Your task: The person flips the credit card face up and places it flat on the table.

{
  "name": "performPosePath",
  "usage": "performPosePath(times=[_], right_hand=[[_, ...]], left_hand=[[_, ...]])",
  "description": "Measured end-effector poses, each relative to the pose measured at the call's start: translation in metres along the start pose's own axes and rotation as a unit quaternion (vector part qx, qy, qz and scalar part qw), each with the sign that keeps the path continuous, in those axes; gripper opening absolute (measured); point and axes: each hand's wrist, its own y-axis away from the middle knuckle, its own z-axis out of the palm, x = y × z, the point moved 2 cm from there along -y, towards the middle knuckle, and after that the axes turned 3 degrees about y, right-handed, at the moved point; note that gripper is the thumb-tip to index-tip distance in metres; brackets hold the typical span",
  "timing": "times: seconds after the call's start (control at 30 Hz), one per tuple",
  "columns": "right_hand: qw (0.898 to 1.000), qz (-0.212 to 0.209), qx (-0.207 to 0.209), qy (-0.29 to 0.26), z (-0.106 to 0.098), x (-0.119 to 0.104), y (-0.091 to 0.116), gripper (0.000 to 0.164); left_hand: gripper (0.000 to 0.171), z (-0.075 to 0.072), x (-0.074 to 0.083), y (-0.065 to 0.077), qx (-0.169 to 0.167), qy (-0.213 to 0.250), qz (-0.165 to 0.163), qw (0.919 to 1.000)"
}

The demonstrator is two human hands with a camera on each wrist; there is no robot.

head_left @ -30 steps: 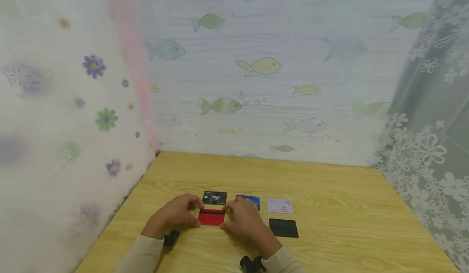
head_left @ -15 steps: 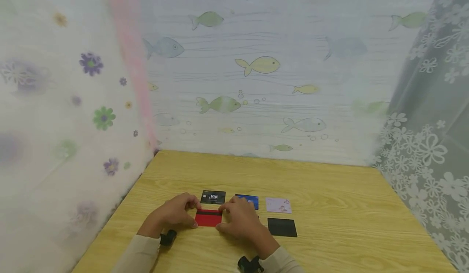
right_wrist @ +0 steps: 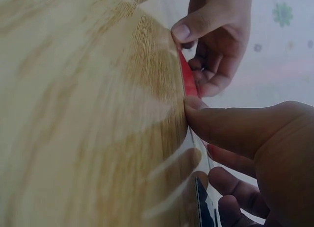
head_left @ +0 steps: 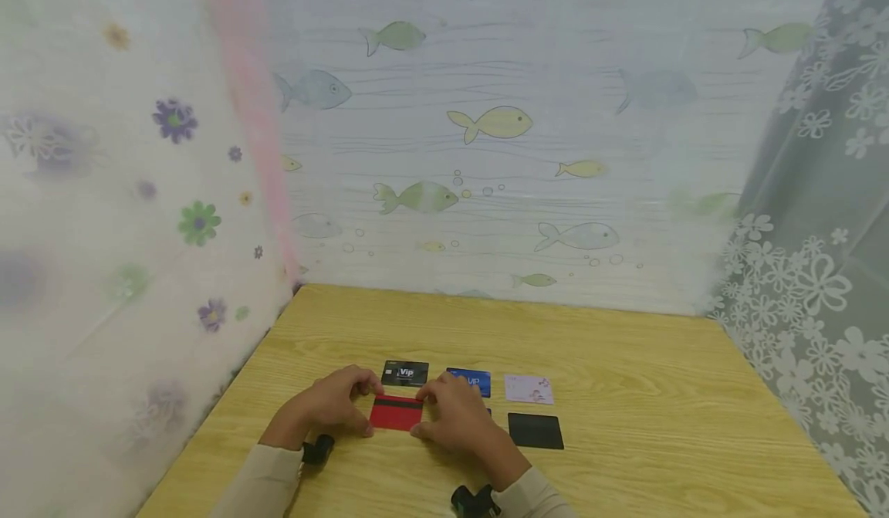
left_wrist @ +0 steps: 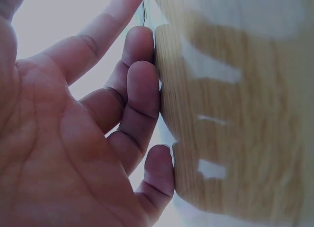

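Observation:
A red card (head_left: 397,413) with a dark stripe lies on the wood-grain table (head_left: 625,394). My left hand (head_left: 332,404) holds its left side, thumb at the near corner and index finger at the far corner. At the opposite side, my right hand (head_left: 456,418) grips the card the same way. In the right wrist view both thumbs touch the edge of the red card (right_wrist: 189,77). The left wrist view shows the other fingertips of my left hand (left_wrist: 73,124) against the table. Just behind the red card lies a black "Vip" card (head_left: 406,373).
A blue card (head_left: 474,380), partly covered by my right hand, lies in the back row beside a pink patterned card (head_left: 529,389). A black card (head_left: 535,431) lies to the right. Another blue edge (head_left: 489,412) peeks out beside my right hand. Printed curtains (head_left: 500,155) surround the table.
Both hands have shifted the red card slightly left and toward me, relative to the black "Vip" card. A blue edge now shows beside my right hand. The grip looks the same.

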Motion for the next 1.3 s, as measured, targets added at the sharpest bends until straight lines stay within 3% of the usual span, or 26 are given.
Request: performPosePath(times=[0.37,0.6,0.73,1.3], right_hand=[[1.0,-0.007,-0.003,0.008,-0.002,-0.001,0.002,0.043],[1.0,-0.015,-0.001,0.014,0.0,0.002,0.001,0.044],[1.0,-0.016,-0.006,0.022,0.001,0.002,-0.001,0.047],[0.999,-0.042,0.0,0.019,-0.005,-0.017,-0.004,0.054]], left_hand=[[0.049,-0.001,0.0,0.0,-0.006,0.013,-0.021,0.9997],[0.047,-0.003,-0.008,-0.002,-0.019,0.063,0.013,0.9977],[0.046,-0.006,-0.008,-0.002,-0.024,0.069,0.033,0.9968],[0.045,-0.015,0.002,0.003,-0.018,0.103,0.063,0.9925]])
